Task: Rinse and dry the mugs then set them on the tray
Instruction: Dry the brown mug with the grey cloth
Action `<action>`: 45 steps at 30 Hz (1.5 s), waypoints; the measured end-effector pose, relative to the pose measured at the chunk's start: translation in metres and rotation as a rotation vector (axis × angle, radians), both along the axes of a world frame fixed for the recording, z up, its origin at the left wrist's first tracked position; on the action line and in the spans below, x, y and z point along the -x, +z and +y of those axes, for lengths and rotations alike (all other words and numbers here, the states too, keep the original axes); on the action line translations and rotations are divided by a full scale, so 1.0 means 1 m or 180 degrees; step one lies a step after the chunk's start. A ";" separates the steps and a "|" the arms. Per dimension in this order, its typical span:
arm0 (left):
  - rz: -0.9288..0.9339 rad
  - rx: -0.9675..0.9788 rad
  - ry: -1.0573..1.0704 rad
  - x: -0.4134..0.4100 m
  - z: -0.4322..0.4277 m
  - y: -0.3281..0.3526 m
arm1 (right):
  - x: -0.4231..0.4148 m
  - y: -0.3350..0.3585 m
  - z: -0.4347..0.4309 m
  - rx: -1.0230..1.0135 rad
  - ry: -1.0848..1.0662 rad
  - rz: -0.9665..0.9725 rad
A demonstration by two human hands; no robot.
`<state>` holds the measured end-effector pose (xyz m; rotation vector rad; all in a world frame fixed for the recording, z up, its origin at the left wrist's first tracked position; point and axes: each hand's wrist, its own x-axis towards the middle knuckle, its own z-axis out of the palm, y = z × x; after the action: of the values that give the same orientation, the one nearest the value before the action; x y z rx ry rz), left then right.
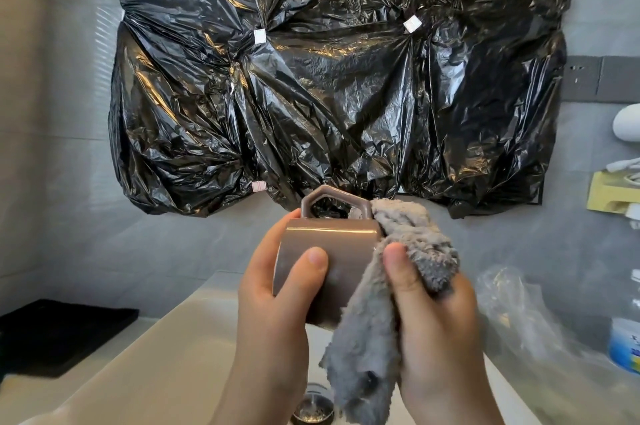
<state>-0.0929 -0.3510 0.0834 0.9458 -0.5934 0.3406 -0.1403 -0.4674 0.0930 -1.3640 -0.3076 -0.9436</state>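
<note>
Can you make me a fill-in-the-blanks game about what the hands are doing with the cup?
1. The left hand holds a brown ____.
2. The right hand presses a fluffy grey ____ against it.
3. The mug's handle points ____.
4. Below the hands is a pale sink with a metal ____ at the bottom.

Missing words: mug; cloth; up; drain

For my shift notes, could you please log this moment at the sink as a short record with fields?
mug: brown mug, held on its side above the sink, handle up
left hand: left hand grips the mug, thumb across its side
right hand: right hand presses a grey cloth against the mug
tray: black tray on the counter to the left, no mug seen on it
stage: drying
</note>
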 end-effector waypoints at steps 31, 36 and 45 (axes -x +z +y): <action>-0.0089 -0.0213 0.0481 0.005 -0.002 0.004 | -0.009 0.002 -0.007 -0.0257 0.0441 0.0542; -0.0533 -0.1140 0.0399 0.004 0.005 0.000 | -0.005 0.007 -0.022 -0.0286 0.0236 0.0468; -0.0170 -0.0841 0.0109 0.006 -0.006 0.001 | -0.005 0.005 -0.030 -0.0596 -0.0745 0.0246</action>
<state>-0.0990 -0.3571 0.0849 1.2047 -0.6826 0.3237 -0.1350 -0.4979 0.0982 -1.2774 0.0007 -1.0814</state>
